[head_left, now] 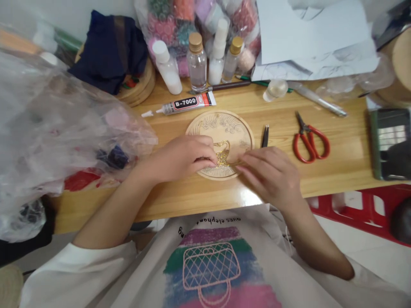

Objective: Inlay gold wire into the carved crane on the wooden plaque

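Observation:
A round wooden board point(237, 124) with drawn lines of leaves and waves lies on the table before me. Shiny gold wire point(222, 158) forms a shape at the middle of its face. From the left, my left hand point(192, 156) rests over the board's edge, its closed fingertips pressed at the gold shape; what they pinch is hidden. My right hand point(271, 171) is closed at the board's right edge, and a thin gold strand runs from the shape into its fingertips. Black tweezers point(265, 136) lie just beyond that hand.
Red-handled pliers point(311, 141) and a phone point(391, 143) lie to the right. Behind the board are a glue tube point(189, 103), several small bottles point(197, 64), a small glass jar point(275, 90) and papers point(314, 38). Plastic bags point(80, 124) crowd the left side.

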Demonstrator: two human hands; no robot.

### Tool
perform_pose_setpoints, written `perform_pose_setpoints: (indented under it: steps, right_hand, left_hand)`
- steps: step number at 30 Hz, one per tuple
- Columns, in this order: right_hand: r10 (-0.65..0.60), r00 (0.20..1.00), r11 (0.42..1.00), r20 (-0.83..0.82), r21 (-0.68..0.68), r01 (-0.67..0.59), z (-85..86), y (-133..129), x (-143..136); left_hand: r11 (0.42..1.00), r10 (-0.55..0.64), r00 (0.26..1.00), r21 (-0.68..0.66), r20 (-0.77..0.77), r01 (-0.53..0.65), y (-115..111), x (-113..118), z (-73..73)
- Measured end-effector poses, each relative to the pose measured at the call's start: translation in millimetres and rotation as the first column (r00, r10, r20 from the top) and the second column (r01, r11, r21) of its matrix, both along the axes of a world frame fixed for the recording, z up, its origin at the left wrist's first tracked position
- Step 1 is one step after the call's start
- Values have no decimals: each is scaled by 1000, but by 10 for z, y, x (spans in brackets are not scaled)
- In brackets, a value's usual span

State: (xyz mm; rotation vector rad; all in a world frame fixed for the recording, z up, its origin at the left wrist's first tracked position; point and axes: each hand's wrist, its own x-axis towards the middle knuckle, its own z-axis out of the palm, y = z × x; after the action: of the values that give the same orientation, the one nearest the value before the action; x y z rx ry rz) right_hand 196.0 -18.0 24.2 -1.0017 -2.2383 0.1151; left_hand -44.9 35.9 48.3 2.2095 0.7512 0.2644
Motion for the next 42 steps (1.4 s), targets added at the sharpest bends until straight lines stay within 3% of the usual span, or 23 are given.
perform_pose_setpoints:
  steps: [3, 5, 9, 12, 22, 28, 31, 33, 34, 36, 37, 39, 40, 42]
  right_hand:
    - [-320, 947, 947, 2, 11, 320, -24, 45, 251]
    - [-554, 832, 832, 37, 51, 552, -75, 92, 484]
    - [-784, 582, 596, 216, 0, 803, -161, 193, 881]
    - [-788, 508, 500, 348, -119, 858, -129, 249, 971]
    - [-751, 491, 399, 441, -290, 870, 129, 273, 779]
    - [-686, 450, 295, 571, -346, 891, 266, 326, 696]
    - [-695, 447, 253, 563, -390, 885, 282, 343, 724]
    - [-726, 517, 295, 454, -474, 830, 263, 314, 765]
    - [-742, 571, 346, 350, -530, 774, 253, 287, 780]
    - [-740, 672, 510, 33, -625, 591, 244, 218, 777]
    - [-713, 683, 604, -160, -635, 482, 250, 182, 758]
    - [-636, 596, 743, -490, -596, 304, 279, 123, 693]
    - [-607, 528, 781, -594, -571, 255, 296, 103, 656]
    - [-586, 451, 797, -674, -579, 171, 324, 80, 596]
  left_hand:
    - [999, 12, 999, 41, -52, -9, -14, -29, -68]
    - [994, 33, 997, 101, -69, -26, -37, -36, -91]
    - [976, 78, 993, 208, -84, -59, -89, -29, -103]
    - [975, 71, 994, 216, -77, -53, -108, -26, -121]
    - [988, 51, 998, 145, -23, -47, -104, -47, -190]
    - [983, 43, 999, 181, -23, -38, -100, -35, -191]
    - [983, 49, 998, 181, -36, -42, -99, -37, -195]
    - [982, 52, 998, 181, -29, -46, -98, -40, -197]
    - [982, 51, 998, 184, -21, -47, -98, -40, -197]
    - [982, 49, 999, 182, -2, -48, -99, -35, -191]
    - [984, 46, 999, 173, 4, -46, -101, -29, -184]
    - [988, 39, 999, 148, 14, -40, -109, -13, -166]
    - [990, 36, 999, 136, 17, -38, -116, -4, -155]
    - [992, 42, 999, 120, 13, -43, -132, 11, -137]
